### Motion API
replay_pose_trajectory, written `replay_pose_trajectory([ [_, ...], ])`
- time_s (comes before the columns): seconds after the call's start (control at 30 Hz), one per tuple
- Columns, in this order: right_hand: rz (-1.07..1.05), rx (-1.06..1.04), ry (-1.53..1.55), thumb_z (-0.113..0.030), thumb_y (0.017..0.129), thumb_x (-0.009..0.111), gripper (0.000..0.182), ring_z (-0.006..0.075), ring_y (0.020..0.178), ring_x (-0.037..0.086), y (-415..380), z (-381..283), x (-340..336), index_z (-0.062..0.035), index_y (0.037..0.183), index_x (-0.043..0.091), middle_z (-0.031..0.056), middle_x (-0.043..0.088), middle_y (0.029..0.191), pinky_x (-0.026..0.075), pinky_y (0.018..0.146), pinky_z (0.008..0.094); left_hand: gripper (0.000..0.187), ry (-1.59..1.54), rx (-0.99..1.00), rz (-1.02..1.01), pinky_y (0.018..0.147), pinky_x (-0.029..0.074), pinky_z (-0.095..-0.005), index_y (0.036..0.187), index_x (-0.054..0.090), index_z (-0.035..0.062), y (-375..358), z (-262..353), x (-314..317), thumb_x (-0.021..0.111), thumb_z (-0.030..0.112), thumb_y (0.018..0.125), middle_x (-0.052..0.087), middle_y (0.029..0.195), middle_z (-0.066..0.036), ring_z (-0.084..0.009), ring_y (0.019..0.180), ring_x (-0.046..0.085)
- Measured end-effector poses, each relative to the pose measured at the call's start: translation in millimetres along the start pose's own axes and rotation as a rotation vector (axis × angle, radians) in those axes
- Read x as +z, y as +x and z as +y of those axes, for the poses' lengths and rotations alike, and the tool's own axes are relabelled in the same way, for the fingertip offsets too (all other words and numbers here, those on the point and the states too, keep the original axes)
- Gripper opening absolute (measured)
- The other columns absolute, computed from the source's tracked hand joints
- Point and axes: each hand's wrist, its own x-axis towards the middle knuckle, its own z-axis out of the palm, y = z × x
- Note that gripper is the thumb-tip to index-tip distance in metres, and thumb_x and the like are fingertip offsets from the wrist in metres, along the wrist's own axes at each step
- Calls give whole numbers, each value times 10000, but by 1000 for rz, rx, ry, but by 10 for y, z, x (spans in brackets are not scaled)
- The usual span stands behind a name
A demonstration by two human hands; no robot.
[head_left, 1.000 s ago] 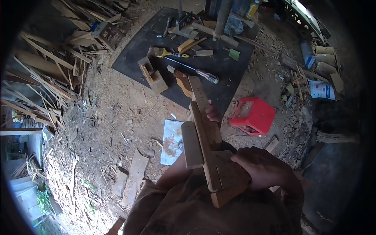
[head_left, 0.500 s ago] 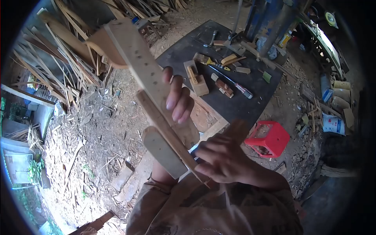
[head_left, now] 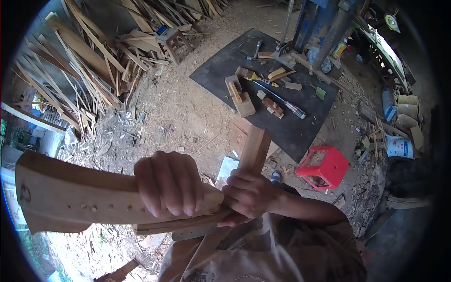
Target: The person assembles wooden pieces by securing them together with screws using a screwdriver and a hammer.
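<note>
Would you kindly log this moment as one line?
left hand: gripping dotted wooden piece | right hand: near its narrower end | dark board: brush, screwdriver | red stool: near board

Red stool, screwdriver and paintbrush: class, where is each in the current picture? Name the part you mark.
Red stool [head_left: 331, 159]: head view; point on its seat.
Screwdriver [head_left: 294, 109]: head view; point on its handle.
Paintbrush [head_left: 256, 77]: head view; point on its yellow handle.
</note>
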Motion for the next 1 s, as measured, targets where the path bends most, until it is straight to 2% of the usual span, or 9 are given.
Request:
replay_pose_trajectory([
  [0.17, 9, 86, 248, -535, 978, 709, 512, 247, 743, 651, 59, -3, 16, -63, 780, 695, 69, 650, 763, 534, 805, 385, 375, -64, 8, 189, 512, 596, -424, 1053, 529, 71, -223, 34, -260, 575, 440, 1102, 642, 836, -147, -301, 640, 667],
  [0.33, -97, 477, 690, -422, 1061, 629, 504, 273, 613, 608, 100, -57, 82, -69, 702, 640, 86, 603, 641, 466, 658, 421, 430, -46, 22, 1133, 525, 481, -353, 1094, 593, 57, -379, -159, -144, 536, 483, 1085, 595, 839, -70, -219, 610, 542],
  [0.4, -134, 789, 882, -449, 1110, 530, 600, 221, 584, 566, 35, -98, 296, -43, 670, 579, 81, 534, 594, 421, 621, 417, 481, -185, -45, 1252, 626, 522, -370, 1080, 648, 61, -664, -150, -315, 470, 507, 1109, 621, 857, -69, -210, 679, 588],
  [0.43, -262, 1007, 1115, -491, 1132, 456, 606, 160, 627, 556, 144, -96, 169, -17, 814, 661, 47, 542, 633, 435, 622, 392, 481, -251, 50, 1336, 696, 537, -387, 1083, 681, 60, -710, -154, -328, 463, 487, 1120, 659, 891, -78, -210, 735, 620],
  [0.47, -107, 1021, 1436, -448, 1142, 449, 492, 135, 687, 584, 225, -109, 200, -11, 1198, 668, 42, 604, 750, 471, 640, 346, 457, -440, 24, 1297, 738, 564, -399, 1085, 684, 69, -879, -97, -412, 476, 473, 1125, 703, 954, -91, -231, 811, 659],
  [0.57, 81, 672, 1526, -443, 1153, 331, 529, 181, 667, 590, 542, -59, 2, 0, 1384, 505, 107, 591, 772, 513, 646, 332, 520, -557, -13, 1094, 1028, 574, -517, 1329, 651, 89, -1045, 36, -457, 410, 511, 1146, 728, 1251, -145, -336, 1140, 712],
  [0.63, 90, 810, 1823, -467, 1159, 215, 609, 223, 596, 573, 716, 22, -81, 27, 1217, 565, 133, 552, 676, 514, 608, 357, 558, -436, 16, 1097, 1084, 548, -511, 1423, 599, 86, -858, 14, -291, 391, 525, 1149, 702, 1333, -143, -339, 1217, 688],
  [0.9, 99, 465, 2290, -466, 1161, 141, 671, 246, 541, 558, 666, 233, -349, 27, 1063, 586, 119, 548, 658, 505, 556, 368, 592, 80, 26, 1494, 1170, 468, -478, 1529, 528, 98, 147, -309, 311, 342, 510, 1148, 594, 1514, -115, -299, 1383, 585],
  [1.0, 141, 316, 2379, -467, 1160, 148, 669, 243, 524, 552, 482, 252, -469, 31, 1064, 584, 122, 553, 662, 493, 524, 367, 570, 258, 22, 1351, 1147, 485, -462, 1519, 537, 102, 129, -576, 346, 350, 496, 1151, 630, 1464, -102, -287, 1356, 608],
])
